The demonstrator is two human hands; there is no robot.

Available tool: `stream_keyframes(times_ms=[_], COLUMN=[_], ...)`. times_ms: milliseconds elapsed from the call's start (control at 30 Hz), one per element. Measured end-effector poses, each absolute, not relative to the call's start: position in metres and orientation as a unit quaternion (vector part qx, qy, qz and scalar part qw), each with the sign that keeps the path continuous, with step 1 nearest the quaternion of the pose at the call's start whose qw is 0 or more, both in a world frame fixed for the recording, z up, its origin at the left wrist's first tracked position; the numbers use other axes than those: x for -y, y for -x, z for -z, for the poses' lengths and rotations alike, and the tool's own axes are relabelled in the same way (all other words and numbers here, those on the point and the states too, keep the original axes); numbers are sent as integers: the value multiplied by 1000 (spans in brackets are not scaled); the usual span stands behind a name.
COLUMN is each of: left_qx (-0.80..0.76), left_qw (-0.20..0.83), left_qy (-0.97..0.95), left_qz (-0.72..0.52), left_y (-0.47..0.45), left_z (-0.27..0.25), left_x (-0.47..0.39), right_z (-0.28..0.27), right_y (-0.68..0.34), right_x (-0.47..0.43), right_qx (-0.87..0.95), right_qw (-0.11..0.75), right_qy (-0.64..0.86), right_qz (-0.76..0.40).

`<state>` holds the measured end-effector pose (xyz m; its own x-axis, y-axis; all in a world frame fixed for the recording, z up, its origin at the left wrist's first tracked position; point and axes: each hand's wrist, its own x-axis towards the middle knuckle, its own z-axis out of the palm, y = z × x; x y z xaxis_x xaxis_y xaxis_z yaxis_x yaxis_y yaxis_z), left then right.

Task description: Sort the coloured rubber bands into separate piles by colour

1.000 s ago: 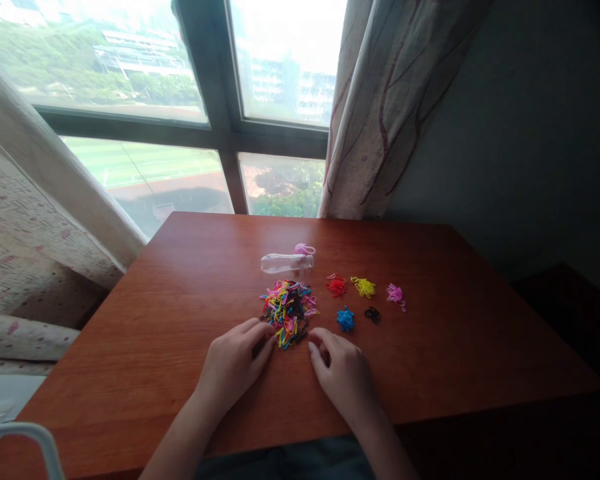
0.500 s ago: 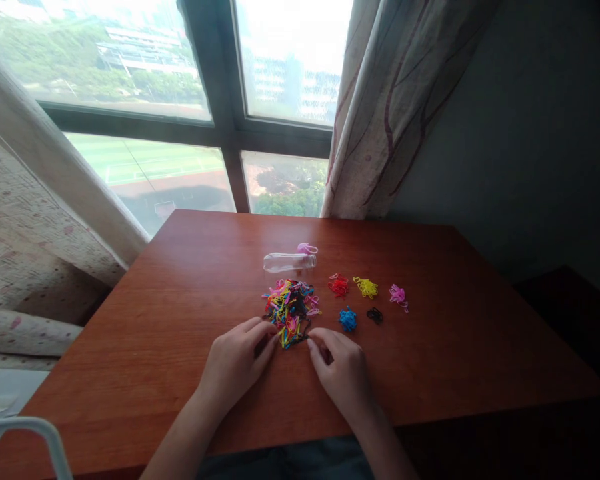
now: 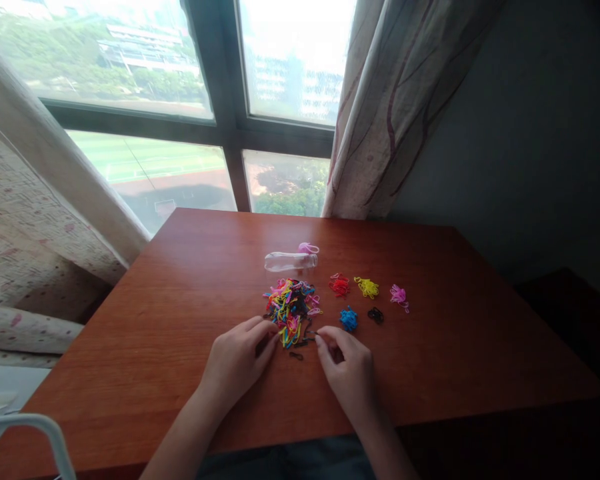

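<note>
A mixed heap of small coloured rubber bands (image 3: 290,303) lies on the wooden table. At its lower left edge is my left hand (image 3: 243,353), thumb and fingers drawn together; what they hold, if anything, is hidden. My right hand (image 3: 347,360) pinches a black rubber band (image 3: 312,333) just right of the heap. Another black band (image 3: 296,356) lies loose in front of the heap. To the right are separate small piles: red bands (image 3: 339,285), yellow bands (image 3: 367,287), pink bands (image 3: 399,297), blue bands (image 3: 349,319) and black bands (image 3: 375,315).
Behind the heap a clear plastic bottle (image 3: 287,261) lies on its side, a pink looped piece (image 3: 308,249) beside its neck. The table (image 3: 180,280) reaches to the window (image 3: 225,133). A white curved bar (image 3: 30,421) stands at lower left.
My right hand has moved slightly right, away from the heap, drawing a black band. A loose black band now shows in front of the heap. My left hand has hardly moved.
</note>
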<state>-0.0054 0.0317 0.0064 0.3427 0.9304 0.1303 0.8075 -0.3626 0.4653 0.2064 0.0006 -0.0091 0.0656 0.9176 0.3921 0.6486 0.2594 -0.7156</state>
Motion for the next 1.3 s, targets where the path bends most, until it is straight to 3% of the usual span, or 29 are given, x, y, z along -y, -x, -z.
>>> stream_keyframes(times_ms=[267, 533, 667, 933, 1300], left_qx=[-541, -543, -545, -547, -522], left_qw=[157, 164, 167, 174, 213], left_qy=[-804, -803, -800, -789, -776], left_qz=[-191, -185, -188, -219, -282], left_y=[6, 6, 7, 7, 8], left_z=[-6, -5, -4, -5, -4], left_x=[-31, -32, -31, -31, -31], right_z=[11, 20, 17, 16, 15], right_y=[-255, -306, -299, -249, -220], right_x=[-2, -11, -9, 5, 9], right_qx=[583, 553, 568, 635, 733], right_qw=[468, 363, 365, 422, 342], right_qy=[659, 750, 737, 643, 565], right_qz=[-81, -6, 0, -75, -163])
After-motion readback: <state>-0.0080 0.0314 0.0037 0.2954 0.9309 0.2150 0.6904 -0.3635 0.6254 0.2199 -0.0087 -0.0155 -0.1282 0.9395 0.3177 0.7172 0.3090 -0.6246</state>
